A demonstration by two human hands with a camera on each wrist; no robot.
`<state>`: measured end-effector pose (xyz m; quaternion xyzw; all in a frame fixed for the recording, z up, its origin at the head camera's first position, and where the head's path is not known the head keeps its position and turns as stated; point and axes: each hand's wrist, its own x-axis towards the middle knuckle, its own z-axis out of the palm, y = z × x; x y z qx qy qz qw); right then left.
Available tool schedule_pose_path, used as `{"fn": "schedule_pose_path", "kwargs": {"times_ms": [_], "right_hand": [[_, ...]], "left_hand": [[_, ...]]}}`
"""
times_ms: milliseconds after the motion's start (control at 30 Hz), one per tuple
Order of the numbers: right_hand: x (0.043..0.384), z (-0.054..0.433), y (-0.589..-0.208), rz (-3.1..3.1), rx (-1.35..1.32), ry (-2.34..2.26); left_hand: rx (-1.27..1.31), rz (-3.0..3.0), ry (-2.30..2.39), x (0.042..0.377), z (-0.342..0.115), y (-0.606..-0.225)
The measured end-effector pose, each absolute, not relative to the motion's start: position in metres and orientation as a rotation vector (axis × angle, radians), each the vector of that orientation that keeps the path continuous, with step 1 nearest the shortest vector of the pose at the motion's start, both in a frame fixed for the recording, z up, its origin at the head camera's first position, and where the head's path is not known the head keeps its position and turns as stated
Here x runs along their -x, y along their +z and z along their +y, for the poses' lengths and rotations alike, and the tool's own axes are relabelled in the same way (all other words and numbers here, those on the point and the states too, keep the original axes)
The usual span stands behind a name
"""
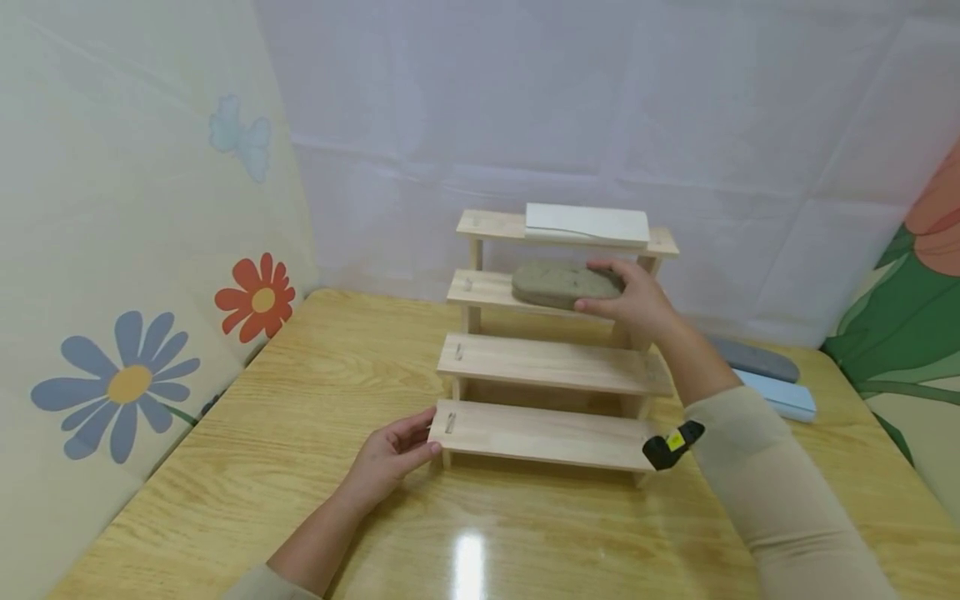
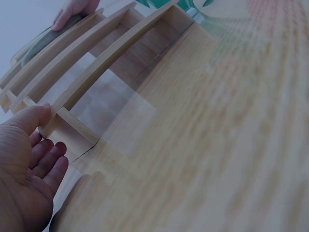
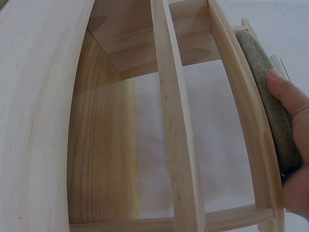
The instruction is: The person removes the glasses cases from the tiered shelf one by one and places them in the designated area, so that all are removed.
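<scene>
A four-tier wooden stand (image 1: 555, 362) stands on the table. On its second tier from the top lies a grey-green, soft-cornered glasses case (image 1: 551, 283). My right hand (image 1: 636, 298) grips this case by its right end, thumb along the front and fingers behind. In the right wrist view, the case (image 3: 263, 96) lies along the tier with the thumb over its face. At the lowest tier's left end, my left hand (image 1: 392, 458) pinches the board's corner. The left wrist view has the thumb (image 2: 34, 116) against that board end and the other fingers loosely bent below.
A white glasses case (image 1: 585, 222) lies on the top tier. Right of the stand, a dark grey case (image 1: 757, 360) and a light blue case (image 1: 780, 396) lie on the wooden table (image 1: 360, 358). White cloth (image 1: 480, 100) hangs behind; a flower-printed panel (image 1: 127, 250) borders the left.
</scene>
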<state>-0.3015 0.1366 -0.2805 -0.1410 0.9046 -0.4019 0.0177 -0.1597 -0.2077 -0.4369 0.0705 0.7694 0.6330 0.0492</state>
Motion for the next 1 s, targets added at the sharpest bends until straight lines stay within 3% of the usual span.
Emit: {"fn": "schedule_pose_path", "kwargs": {"times_ms": [1000], "right_hand": [[0.287, 0.163, -0.285, 2.893, 0.37, -1.293]], "left_hand": [[-0.19, 2.347, 1.926, 0.16, -0.207, -0.438]]}}
